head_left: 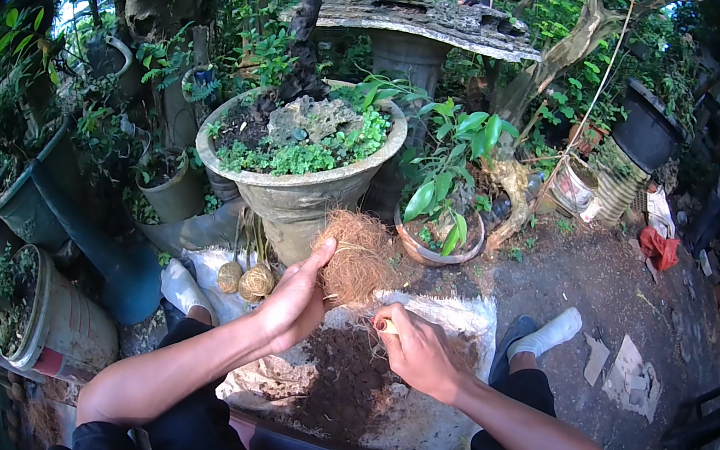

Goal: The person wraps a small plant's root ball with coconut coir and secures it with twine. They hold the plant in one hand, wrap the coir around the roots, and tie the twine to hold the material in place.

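My left hand (295, 301) is closed on a shaggy bundle of brown coconut fibre (353, 259), with the thumb along its near left side. Pale strands cross the bundle's surface. Just right of it, my right hand (420, 350) is closed in a pinch, and a small pale yellowish piece shows at its fingertips; I cannot make out what it is. Below both hands, dark soil (342, 376) lies spread on a white woven sheet (432, 427). Two round, twine-wrapped balls (256, 282) with stems rest on the sheet left of my left hand.
A large round planter (289, 200) with a dark trunk and low greenery stands ahead. Beside it is a shallow bowl (438, 253) with a leafy plant. Plastic pots (75, 327) crowd the left. My feet in pale socks flank the sheet. A red cloth (658, 248) lies at far right.
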Demonstrator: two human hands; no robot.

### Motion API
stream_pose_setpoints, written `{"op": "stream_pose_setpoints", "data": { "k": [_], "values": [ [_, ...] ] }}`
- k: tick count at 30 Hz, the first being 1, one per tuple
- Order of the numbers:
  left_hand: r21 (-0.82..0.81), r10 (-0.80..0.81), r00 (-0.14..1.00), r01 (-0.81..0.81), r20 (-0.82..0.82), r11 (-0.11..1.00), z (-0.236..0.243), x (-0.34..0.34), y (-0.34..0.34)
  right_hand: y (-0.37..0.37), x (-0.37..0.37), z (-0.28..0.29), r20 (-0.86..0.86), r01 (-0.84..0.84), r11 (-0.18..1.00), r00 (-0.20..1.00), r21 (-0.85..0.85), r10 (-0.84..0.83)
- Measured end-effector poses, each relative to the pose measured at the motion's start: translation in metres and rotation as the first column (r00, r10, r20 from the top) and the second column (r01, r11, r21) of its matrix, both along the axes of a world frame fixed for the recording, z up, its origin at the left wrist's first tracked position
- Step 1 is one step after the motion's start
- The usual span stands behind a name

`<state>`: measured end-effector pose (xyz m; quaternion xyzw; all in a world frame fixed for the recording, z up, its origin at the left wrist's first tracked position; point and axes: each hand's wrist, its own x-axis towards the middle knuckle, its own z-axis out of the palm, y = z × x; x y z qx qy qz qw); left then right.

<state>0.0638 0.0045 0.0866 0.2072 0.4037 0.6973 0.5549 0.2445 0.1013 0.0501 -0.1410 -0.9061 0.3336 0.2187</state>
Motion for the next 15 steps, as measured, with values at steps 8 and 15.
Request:
{"op": "stream_pose_setpoints", "data": {
  "k": [8, 15],
  "values": [
    [0.022, -0.009, 1.0, 0.009, 0.007, 1.0, -0.006, 0.001, -0.001, -0.013, -0.004, 0.01, 0.158, -0.262, 0.924, 0.962, 0.28, 0.225],
    [-0.026, 0.143, 0.988, -0.145, -0.05, 0.989, -0.018, 0.003, -0.003, -0.031, -0.002, 0.017, 0.159, -0.287, 0.958, 0.945, -0.01, 0.284]
  ]
}}
